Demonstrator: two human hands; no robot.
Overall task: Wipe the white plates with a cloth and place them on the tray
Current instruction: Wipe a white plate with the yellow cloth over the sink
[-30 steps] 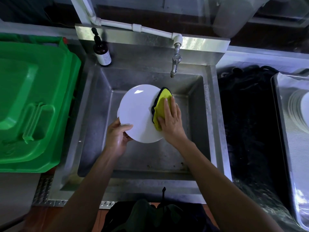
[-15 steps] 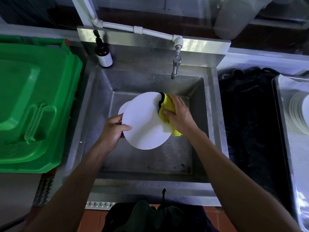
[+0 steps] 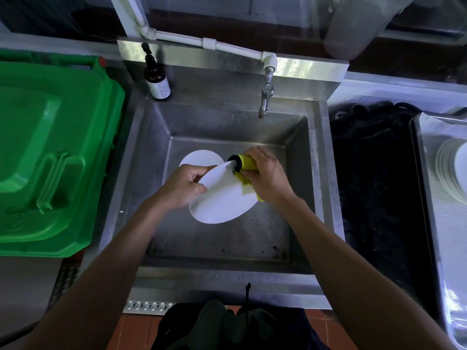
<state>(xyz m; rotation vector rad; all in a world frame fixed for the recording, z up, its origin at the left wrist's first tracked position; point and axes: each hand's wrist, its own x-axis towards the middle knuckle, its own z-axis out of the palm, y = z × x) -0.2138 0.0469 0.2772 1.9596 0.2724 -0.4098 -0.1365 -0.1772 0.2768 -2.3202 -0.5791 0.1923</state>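
Sink crowded in the middle, bare steel lying near the front

Both hands and a tilted plate (image 3: 222,198) are filling the middle of the sink (image 3: 321,173); a second plate (image 3: 199,157) is lying at 11 o'clock, the tap (image 3: 264,102) is hanging at 12, a bottle (image 3: 156,79) is standing on the ledge at 11, and the basin floor is showing bare toward 6 o'clock.

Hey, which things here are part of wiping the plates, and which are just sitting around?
Part of the job:
held plate
yellow cloth
plate in sink
tray
stacked plates

Just lying about:
green bin
brown bottle
tap
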